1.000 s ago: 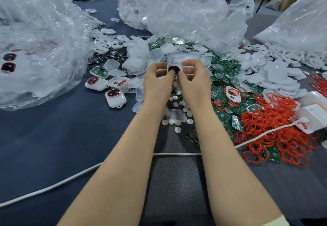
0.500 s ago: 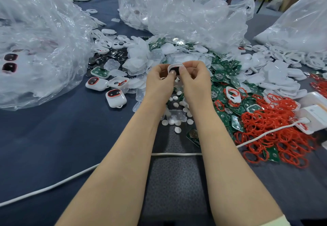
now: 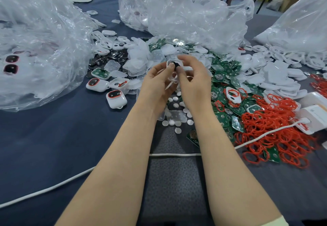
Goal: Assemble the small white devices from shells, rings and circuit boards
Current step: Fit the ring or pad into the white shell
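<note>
A person's left hand [image 3: 155, 82] and right hand [image 3: 192, 82] meet above the middle of a blue-clothed table [image 3: 53, 137], fingers curled, both pinching one small white shell [image 3: 172, 64]; the piece is rounded and square-ish with a dark centre, and the two thumb tips press side by side on that dark part, while the hands hide its lower half. Two finished devices [image 3: 97, 84] [image 3: 116, 99], white with red-rimmed dark windows, lie on the cloth just left of the hands, with one open shell holding a red ring [image 3: 118, 83] between them. Two more dark windows [image 3: 11, 59] [image 3: 11, 68] show through the big clear bag [image 3: 40, 45] at left. At least three such bags are in view, another at centre [image 3: 185, 17] and one at right [image 3: 300, 25]. Roughly a dozen white discs [image 3: 175, 119] are scattered under the wrists. Green boards [image 3: 228, 70] and red rings [image 3: 276, 133] spread to the right in heaps too thick to count, as do the white shells [image 3: 276, 77] beyond them and the clear caps [image 3: 139, 61] behind the hands. One white frame [image 3: 232, 94] lies on the boards with red rings around it. A single white cable [image 3: 175, 154] crosses under both forearms toward a white box [image 3: 315, 116] at the right edge
</note>
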Demonstrator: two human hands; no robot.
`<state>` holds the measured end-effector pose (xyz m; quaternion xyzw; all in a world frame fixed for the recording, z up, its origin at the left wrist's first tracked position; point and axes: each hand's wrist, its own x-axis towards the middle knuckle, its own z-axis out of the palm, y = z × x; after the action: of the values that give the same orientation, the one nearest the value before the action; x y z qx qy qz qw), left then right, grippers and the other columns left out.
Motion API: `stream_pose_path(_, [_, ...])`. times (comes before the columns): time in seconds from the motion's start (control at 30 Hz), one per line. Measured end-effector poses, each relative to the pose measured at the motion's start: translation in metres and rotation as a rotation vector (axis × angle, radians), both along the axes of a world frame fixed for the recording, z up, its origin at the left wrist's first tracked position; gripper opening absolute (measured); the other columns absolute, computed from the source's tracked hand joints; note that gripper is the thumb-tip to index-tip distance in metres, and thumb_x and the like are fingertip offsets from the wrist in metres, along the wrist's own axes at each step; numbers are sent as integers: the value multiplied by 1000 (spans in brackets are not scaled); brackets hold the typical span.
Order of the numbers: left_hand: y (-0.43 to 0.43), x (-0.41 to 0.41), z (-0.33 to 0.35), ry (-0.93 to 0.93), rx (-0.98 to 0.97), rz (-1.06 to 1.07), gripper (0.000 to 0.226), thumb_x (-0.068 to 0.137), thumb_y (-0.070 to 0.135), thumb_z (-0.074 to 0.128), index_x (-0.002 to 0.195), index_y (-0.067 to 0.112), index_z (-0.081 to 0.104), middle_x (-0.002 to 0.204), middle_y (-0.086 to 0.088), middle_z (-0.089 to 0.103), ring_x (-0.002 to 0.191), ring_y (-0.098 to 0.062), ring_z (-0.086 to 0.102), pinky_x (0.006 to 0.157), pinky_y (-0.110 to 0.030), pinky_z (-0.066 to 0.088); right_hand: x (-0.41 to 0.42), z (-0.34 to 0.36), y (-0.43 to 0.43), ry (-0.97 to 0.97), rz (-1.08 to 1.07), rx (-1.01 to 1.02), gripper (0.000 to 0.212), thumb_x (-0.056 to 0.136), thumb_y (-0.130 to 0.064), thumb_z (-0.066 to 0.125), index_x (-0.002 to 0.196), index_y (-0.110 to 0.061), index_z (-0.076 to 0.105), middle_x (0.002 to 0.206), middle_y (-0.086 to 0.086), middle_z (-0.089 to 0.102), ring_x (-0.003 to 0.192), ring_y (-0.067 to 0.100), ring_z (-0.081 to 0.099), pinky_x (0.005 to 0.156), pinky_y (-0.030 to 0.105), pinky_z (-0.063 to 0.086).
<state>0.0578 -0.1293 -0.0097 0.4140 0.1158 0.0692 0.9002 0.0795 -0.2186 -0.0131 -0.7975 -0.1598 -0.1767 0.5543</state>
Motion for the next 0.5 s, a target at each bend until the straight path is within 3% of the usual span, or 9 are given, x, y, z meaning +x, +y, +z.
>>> stream_pose_path(0.13, [-1,3,-2,30,156,113,9,94,4,58,102,8,56,101,-11,61,83,-20,60,78,-30,53,0,-1,1,1,0,-33,22,91,-11,58,110,-19,66,106,2,62,89,17,61,83,32,50])
stream_pose_path(0.27, [-5,2,-2,32,448,205,10,92,5,59,92,15,58,94,-6,64,86,-20,62,85,-42,55,0,1,1,91,-4,88,16,92,-9,56,96,-23,64,86,-2,65,79,16,62,74,31,52])
stream_pose_path(0.4, [-7,0,-1,20,531,208,13,91,9,61,87,21,57,88,-1,63,79,-16,61,84,-44,55,2,2,0,255,49,330,11,93,-5,55,92,-15,60,65,4,52,66,23,48,64,36,44])
stream_pose_path(0.5, [-8,-1,-1,18,548,205,10,90,12,62,88,20,58,86,0,63,79,-15,61,84,-45,55,5,2,-1,333,70,386,10,92,-3,55,90,-12,59,65,9,48,66,25,44,64,36,39])
